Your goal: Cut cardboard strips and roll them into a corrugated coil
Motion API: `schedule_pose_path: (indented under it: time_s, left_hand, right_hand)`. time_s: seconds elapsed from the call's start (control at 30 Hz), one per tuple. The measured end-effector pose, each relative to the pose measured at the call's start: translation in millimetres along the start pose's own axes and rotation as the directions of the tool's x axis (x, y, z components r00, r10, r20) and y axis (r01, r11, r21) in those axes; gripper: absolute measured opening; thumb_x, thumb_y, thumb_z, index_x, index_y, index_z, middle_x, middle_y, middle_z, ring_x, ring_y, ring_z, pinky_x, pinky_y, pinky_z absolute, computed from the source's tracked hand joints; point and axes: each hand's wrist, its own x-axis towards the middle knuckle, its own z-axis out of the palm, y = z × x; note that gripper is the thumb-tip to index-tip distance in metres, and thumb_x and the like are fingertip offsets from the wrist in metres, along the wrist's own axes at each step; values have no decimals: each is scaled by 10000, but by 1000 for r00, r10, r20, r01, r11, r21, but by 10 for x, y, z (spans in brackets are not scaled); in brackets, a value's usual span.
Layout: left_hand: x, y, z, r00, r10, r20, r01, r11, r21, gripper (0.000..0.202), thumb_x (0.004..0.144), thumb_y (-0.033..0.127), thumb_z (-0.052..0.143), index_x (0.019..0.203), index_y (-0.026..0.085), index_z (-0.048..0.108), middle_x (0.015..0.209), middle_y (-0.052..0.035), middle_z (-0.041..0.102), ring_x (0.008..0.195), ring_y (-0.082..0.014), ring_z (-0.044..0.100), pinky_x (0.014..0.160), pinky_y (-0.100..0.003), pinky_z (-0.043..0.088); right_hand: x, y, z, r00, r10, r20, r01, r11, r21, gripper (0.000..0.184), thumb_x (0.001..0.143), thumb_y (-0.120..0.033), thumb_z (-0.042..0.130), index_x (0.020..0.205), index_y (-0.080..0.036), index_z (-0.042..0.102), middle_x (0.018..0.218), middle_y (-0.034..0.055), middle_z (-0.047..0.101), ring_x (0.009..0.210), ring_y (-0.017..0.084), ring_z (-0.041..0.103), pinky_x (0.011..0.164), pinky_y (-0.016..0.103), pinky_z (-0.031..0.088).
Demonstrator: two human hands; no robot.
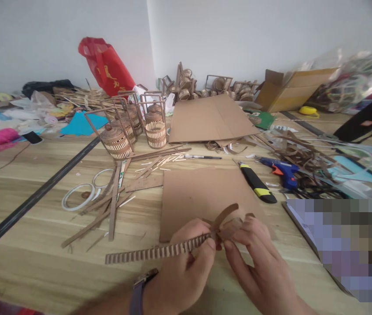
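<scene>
My left hand [189, 258] is closed around a flat brown strip set with pale crosswise slats [153, 253], which sticks out to the left. My right hand [258, 253] is pinched at the strip's right end, close beside the left. A curved piece of plain brown strip [227, 214] rises between the two hands. Just what the right fingertips hold is partly hidden by the hand. Both hands are over the near edge of a flat cardboard sheet [202, 192]. On my left wrist is a watch [145, 278].
Small slatted baskets with handles [116, 142] stand at the back left. Loose brown strips [113, 205] and tape rings [77, 197] lie left of the cardboard. To its right are a black-and-yellow utility knife [258, 183] and a blue glue gun [282, 170]. A pixelated device [343, 249] sits at right.
</scene>
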Motion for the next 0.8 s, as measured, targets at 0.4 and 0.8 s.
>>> schedule_pose_path:
  time_s: [0.4, 0.8]
  left_hand:
    - [35, 83, -69, 996, 80, 49, -87, 986, 141, 202, 944, 138, 413, 777, 183, 517, 873, -24, 556, 846, -139, 558, 804, -228, 437]
    - [22, 91, -39, 978, 153, 144, -163, 985, 62, 159, 939, 152, 455, 821, 174, 559, 925, -49, 593, 875, -147, 575, 817, -225, 457]
  right_hand:
    - [59, 52, -49, 999, 26, 42, -29, 998, 49, 145, 876, -97, 575, 900, -236, 610, 830, 15, 733, 788, 166, 694, 814, 318, 486]
    - [-4, 23, -53, 974, 227, -4, -227, 972, 53, 123, 900, -159, 506, 827, -258, 518, 757, -8, 667, 717, 165, 653, 661, 282, 492]
